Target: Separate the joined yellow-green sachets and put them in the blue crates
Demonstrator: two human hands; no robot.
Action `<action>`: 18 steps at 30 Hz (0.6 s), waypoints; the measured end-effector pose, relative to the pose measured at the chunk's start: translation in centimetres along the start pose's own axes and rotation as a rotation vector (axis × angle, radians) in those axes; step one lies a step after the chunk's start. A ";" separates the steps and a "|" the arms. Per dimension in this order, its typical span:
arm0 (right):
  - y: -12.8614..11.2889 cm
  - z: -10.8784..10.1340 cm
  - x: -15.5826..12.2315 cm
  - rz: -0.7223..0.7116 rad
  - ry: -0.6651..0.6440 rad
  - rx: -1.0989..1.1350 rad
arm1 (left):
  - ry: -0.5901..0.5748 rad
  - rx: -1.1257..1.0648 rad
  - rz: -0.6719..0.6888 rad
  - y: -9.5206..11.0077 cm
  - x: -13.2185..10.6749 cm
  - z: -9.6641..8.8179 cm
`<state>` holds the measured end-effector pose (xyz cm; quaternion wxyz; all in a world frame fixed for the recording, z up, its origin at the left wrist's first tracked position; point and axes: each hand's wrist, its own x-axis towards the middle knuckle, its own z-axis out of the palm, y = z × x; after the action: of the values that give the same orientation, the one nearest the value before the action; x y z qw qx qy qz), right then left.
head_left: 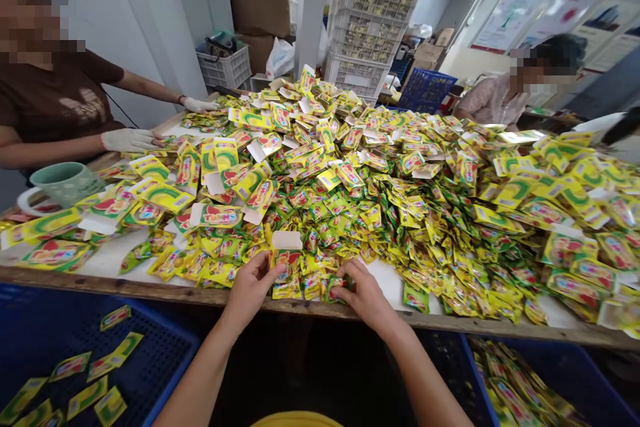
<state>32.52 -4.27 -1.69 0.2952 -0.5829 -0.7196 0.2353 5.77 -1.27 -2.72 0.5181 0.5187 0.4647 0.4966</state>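
At the table's near edge my left hand (253,288) is closed on a small yellow and green box (288,261), its white end flap standing up. My right hand (369,297), a short way to the right, pinches a small green candy packet (333,288) between thumb and fingers. Loose yellow and green packets (320,213) lie in a heap just beyond both hands. Many printed boxes (260,197), some with white flaps open, are piled behind and to the left of them. More boxes (575,247) cover the right side.
Blue crates (173,353) stand below the table's wooden edge (175,292), holding boxes. A green mug (67,183) is at left, near a co-worker's gloved hands (129,140). Another person (520,90) sits at far right. White crates (370,20) are stacked behind.
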 end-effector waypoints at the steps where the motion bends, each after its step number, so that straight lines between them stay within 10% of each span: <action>1: 0.6 -0.7 -0.1 0.030 0.002 -0.014 | 0.003 0.010 -0.005 0.0 0.0 0.0; 9: 4.3 -7.5 -2.5 0.426 0.300 0.421 | 0.076 0.088 -0.044 0.7 -0.5 0.1; 13: 3.1 -6.9 -3.1 0.560 0.516 0.627 | 0.011 0.078 -0.027 2.2 -1.1 2.1; 18: 3.2 -5.5 -2.8 0.577 0.426 0.498 | -0.199 0.096 -0.068 1.1 -1.5 5.5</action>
<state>39.06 -6.38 -0.35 0.4908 -0.7065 -0.3716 0.3492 11.09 -3.17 -1.48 0.5530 0.5734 0.4515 0.4019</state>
